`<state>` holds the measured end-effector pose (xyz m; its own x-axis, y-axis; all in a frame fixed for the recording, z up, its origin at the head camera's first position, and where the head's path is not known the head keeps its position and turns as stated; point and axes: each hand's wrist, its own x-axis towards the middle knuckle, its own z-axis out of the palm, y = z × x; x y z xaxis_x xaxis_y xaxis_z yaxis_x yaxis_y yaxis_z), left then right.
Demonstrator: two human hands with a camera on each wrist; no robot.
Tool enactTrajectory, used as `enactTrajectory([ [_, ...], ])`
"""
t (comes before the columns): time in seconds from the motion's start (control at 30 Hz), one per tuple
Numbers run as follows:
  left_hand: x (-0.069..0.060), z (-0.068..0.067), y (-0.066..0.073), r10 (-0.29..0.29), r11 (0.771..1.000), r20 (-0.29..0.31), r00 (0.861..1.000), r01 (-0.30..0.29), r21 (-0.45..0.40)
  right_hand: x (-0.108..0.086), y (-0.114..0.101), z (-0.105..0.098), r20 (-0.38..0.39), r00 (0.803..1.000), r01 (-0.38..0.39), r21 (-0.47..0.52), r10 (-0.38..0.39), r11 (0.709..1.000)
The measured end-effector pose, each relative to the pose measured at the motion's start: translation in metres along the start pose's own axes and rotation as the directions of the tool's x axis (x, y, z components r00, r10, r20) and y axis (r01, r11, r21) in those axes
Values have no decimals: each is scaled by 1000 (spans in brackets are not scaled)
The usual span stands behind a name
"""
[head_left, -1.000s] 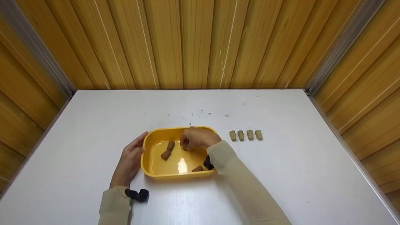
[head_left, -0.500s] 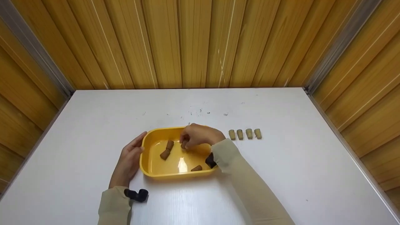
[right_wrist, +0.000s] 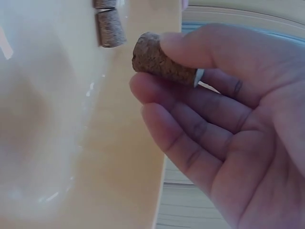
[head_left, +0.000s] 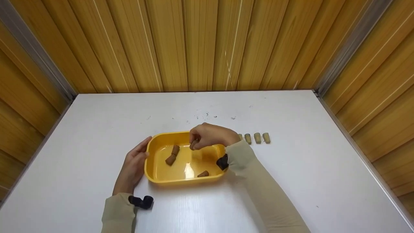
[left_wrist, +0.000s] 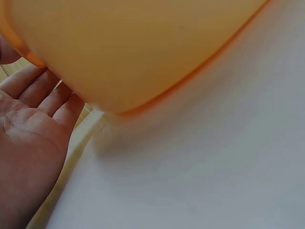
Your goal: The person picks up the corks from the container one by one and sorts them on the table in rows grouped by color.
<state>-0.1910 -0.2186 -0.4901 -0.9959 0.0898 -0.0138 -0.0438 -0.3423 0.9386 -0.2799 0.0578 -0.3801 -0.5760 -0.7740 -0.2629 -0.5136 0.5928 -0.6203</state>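
A brown cork stopper (right_wrist: pixel 162 59) is pinched between the thumb and fingers of my right hand (head_left: pixel 212 134), held over the far right part of a yellow plastic basin (head_left: pixel 184 182). One end of the cork looks pale in the right wrist view. At the basin's left side my left hand (head_left: pixel 134 163) holds the rim, its thumb at the edge and its fingers along the outer wall (left_wrist: pixel 143 57). Inside the basin two corks (head_left: pixel 173 155) lie end to end. Another cork (head_left: pixel 203 174) lies by the near wall.
Several pale tapered corks (head_left: pixel 257 138) stand in a row on the white table (head_left: pixel 291 181), right of the basin; my right wrist partly covers the leftmost. Small dark marks (head_left: pixel 207 115) dot the table behind the basin. Wood-grained panels (head_left: pixel 200 45) enclose the back and sides.
My right hand has risen off the basin floor and shifted slightly to the right with the cork in its fingers. My left hand has stayed at the basin's rim.
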Motion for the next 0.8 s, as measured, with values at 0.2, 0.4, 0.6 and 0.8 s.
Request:
enactTrajectory([
  [0.2, 1, 0, 0, -4, 1000, -9, 1000, 4, 16, -11, 1, -9, -20, 1000, 4, 38, -3, 999],
  [0.4, 1, 0, 0, -12, 1000, -14, 1000, 13, 25, -21, 4, -15, -77, 996, 36, 26, -34, 999],
  [0.6, 0, 1, 0, -16, 1000, -21, 1000, 17, 24, -30, 11, -19, -136, 989, 73, 61, -64, 995],
  [0.8, -1, 0, 1, -10, 1000, -12, 1000, 10, 15, -40, 19, -23, -209, 976, 91, 133, -62, 987],
])
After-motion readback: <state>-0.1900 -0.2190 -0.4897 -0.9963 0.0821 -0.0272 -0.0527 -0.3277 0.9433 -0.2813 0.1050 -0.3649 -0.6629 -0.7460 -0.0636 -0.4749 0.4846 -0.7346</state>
